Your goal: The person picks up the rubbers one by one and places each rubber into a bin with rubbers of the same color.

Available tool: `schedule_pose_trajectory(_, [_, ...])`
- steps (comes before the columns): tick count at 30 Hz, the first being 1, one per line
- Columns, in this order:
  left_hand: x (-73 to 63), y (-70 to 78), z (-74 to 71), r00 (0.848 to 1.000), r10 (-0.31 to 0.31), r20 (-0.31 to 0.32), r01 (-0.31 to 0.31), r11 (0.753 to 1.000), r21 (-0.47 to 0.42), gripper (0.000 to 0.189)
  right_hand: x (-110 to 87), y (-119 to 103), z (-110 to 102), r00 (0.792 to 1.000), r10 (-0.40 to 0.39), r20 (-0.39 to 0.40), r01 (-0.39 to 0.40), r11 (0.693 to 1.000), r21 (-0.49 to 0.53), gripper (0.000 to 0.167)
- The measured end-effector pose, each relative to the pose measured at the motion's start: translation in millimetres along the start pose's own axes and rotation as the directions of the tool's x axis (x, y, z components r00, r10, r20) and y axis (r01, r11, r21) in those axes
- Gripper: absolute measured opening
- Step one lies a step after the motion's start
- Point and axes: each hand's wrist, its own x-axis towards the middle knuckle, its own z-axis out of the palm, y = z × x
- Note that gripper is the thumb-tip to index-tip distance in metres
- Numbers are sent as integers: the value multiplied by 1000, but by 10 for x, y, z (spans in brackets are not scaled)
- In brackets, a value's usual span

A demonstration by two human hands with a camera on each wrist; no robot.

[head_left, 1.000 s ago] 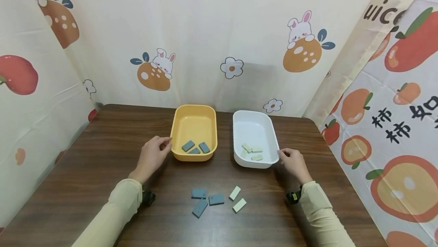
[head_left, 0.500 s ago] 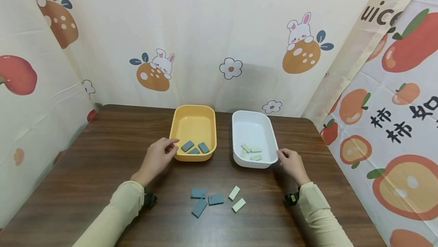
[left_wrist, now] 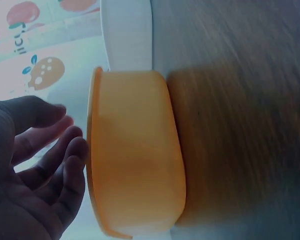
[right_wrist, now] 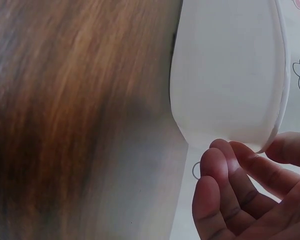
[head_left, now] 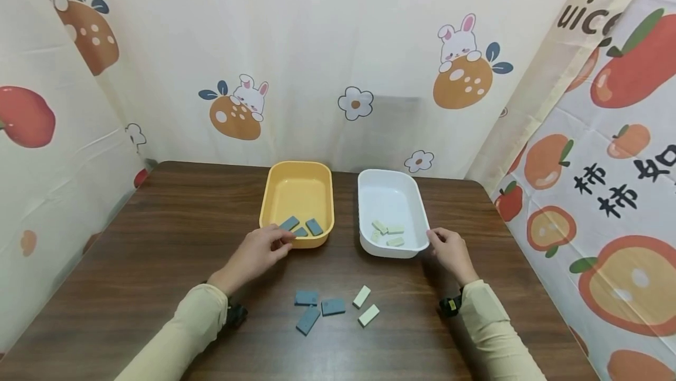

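Note:
My left hand (head_left: 259,255) hovers over the near left corner of a yellow plastic bin (head_left: 301,190), fingers loosely bent and nothing held. In the left wrist view, the fingers (left_wrist: 55,170) lie beside the rim of that yellow bin (left_wrist: 135,155). Several grey-blue blocks (head_left: 314,227) lie in it, partly hidden by the hand. My right hand (head_left: 451,253) pinches the near right rim of a white bin (head_left: 391,196). The right wrist view shows thumb and forefinger at the rim of the white bin (right_wrist: 230,75). Several pale green blocks (head_left: 395,242) sit inside.
On the brown wooden table (head_left: 158,240), in front of the bins, lie loose grey-blue blocks (head_left: 333,307) and two pale green blocks (head_left: 368,315). A gap of bare wood separates the bins. A printed curtain (head_left: 317,46) hangs behind the table.
My left hand has let go of the yellow bin's left rim and moved right and nearer, across its near left corner. The right hand stays at the white bin.

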Motion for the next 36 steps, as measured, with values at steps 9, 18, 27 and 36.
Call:
schedule_pose_trajectory(9, [-22, 81, 103, 987, 31, 158, -35, 999, 22, 21, -1, -60, -14, 1000, -6, -10, 6, 1000, -7, 37])
schedule_pose_trajectory(18, [-45, 132, 193, 942, 96, 320, -115, 993, 41, 24, 0, -67, -28, 1000, -4, -13, 4, 1000, -5, 38])
schedule_pose_trajectory(27, [-87, 139, 266, 863, 190, 469, -240, 970, 49, 34, -18, -49, -16, 1000, 12, -9, -12, 1000, -12, 39])
schedule_pose_trajectory(36, [-111, 190, 280, 826, 168, 539, -245, 967, 75, 31, -35, -46, -3, 1000, 18, -7, -18, 1000, -11, 39])
